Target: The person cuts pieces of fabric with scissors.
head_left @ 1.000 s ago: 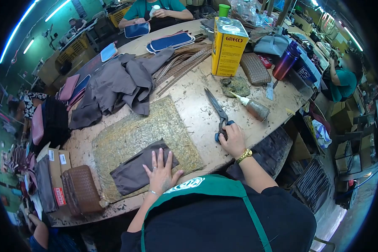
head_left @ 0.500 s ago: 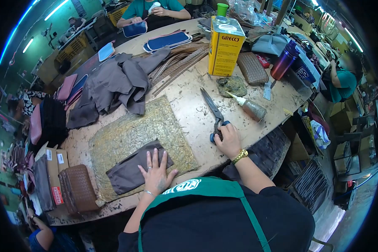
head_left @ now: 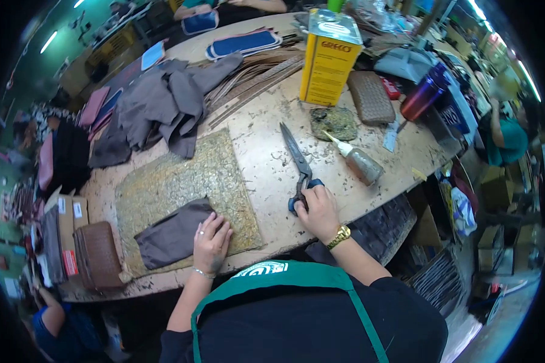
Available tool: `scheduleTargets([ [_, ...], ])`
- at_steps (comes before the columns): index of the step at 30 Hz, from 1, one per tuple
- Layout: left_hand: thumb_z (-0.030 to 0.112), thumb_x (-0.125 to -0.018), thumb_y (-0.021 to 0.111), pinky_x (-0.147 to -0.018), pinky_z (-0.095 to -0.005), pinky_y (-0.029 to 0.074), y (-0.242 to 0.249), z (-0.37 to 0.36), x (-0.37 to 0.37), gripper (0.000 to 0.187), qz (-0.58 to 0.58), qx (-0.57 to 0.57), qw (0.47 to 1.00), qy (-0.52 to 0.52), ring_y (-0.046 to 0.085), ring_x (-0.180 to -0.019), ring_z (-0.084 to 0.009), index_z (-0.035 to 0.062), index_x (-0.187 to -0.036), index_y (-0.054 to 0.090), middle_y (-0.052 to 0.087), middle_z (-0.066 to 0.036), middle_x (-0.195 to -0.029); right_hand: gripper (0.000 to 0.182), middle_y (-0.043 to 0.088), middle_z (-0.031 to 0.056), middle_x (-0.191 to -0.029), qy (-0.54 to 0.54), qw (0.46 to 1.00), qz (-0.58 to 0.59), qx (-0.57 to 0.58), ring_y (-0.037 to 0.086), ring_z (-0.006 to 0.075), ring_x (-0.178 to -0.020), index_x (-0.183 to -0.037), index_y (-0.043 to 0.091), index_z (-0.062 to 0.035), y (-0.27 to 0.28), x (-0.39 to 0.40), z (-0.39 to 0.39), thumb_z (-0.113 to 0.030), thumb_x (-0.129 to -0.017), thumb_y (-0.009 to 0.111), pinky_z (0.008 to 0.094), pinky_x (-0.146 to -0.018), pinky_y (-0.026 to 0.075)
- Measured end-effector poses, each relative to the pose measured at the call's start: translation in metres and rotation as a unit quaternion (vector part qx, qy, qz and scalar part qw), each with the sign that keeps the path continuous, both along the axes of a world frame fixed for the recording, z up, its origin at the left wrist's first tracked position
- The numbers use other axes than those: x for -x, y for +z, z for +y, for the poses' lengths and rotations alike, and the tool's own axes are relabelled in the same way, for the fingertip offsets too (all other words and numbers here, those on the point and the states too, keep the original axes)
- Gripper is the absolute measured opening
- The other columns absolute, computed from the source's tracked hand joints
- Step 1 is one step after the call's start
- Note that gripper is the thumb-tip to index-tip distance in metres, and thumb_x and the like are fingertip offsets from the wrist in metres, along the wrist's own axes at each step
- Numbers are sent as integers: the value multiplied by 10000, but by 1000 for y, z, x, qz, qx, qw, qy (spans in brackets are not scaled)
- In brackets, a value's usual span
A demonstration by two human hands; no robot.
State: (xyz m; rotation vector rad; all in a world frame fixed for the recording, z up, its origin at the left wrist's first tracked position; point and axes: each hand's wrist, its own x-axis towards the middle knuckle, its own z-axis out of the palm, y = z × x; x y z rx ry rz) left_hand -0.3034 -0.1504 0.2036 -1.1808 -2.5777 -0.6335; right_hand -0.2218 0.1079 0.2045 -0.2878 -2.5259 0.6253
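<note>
A folded dark grey cloth [head_left: 169, 237] lies on a mottled, glue-crusted mat [head_left: 181, 175]. My left hand [head_left: 212, 242] rests at the cloth's right end, its fingers bent and close together; what they grip, if anything, is hidden. Black scissors [head_left: 298, 158] lie on the table, their blades pointing away from me. At their blue handles, my right hand [head_left: 318, 210] has its fingers curled round the grips. Beyond it a glue bottle [head_left: 363, 164] with a pointed nozzle leans beside a crusted pad [head_left: 333, 124].
A yellow can [head_left: 330, 63], a woven brown case [head_left: 370, 98] and a purple bottle [head_left: 424, 94] stand or lie at the back right. Crumpled grey fabric [head_left: 157, 106] is at the back left, a brown case [head_left: 102, 254] at the left edge. Other people sit around.
My left hand has moved from flat on the cloth to its right end, with the fingers drawn together. My right hand remains at the scissors' handles, and the view has shifted slightly.
</note>
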Motion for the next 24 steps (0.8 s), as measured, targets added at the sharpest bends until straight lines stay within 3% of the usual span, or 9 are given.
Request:
scheduleTargets([
  [1,152,-722,636,-812,-439,420,3,4,0,202,9,-8,1000,0,522,-1003,-293,55,-898,617,559,-118,-1008,201,487,118,-769,17,1000,-8,5,497,295,-736,-814,557,-21,2,0,4,-133,-657,612,381,-668,410],
  [4,159,-696,650,-808,-430,417,21,3,1,263,-44,-48,998,1,510,-1011,-312,34,-922,603,549,-130,-1021,212,490,123,-766,46,998,-34,-3,499,300,-733,-836,538,-15,7,-2,14,-110,-658,606,386,-664,411],
  [6,184,-648,677,-824,-407,406,34,-12,5,374,-42,-2,999,2,488,-1036,-321,30,-974,579,536,-128,-1048,237,492,130,-765,28,999,-27,14,499,299,-735,-865,516,-9,10,-4,21,-85,-658,604,382,-663,409],
  [12,123,-651,669,-808,-387,415,25,-25,5,258,-36,50,998,32,513,-1008,-290,42,-888,603,554,-103,-1010,233,476,121,-744,62,997,-40,29,478,291,-692,-851,512,-17,4,-5,34,-80,-650,611,382,-628,395],
  [15,28,-657,636,-754,-361,447,18,-9,13,152,9,3,1000,28,565,-901,-285,27,-801,587,576,-96,-893,209,488,90,-763,72,997,-29,-15,492,259,-699,-814,534,-58,1,-1,36,-125,-636,620,368,-590,406],
  [22,-29,-670,620,-757,-370,454,42,34,29,146,-39,-168,982,75,569,-878,-304,-2,-808,580,574,-127,-874,202,494,78,-763,76,997,-32,-2,488,247,-686,-808,541,-56,0,0,38,-125,-635,620,353,-570,392],
  [24,-27,-671,625,-772,-367,449,42,46,31,163,-60,-169,982,60,562,-898,-297,-5,-828,586,570,-128,-895,202,495,78,-761,79,996,-35,3,488,245,-683,-808,541,-55,0,0,37,-124,-635,620,351,-570,392],
])
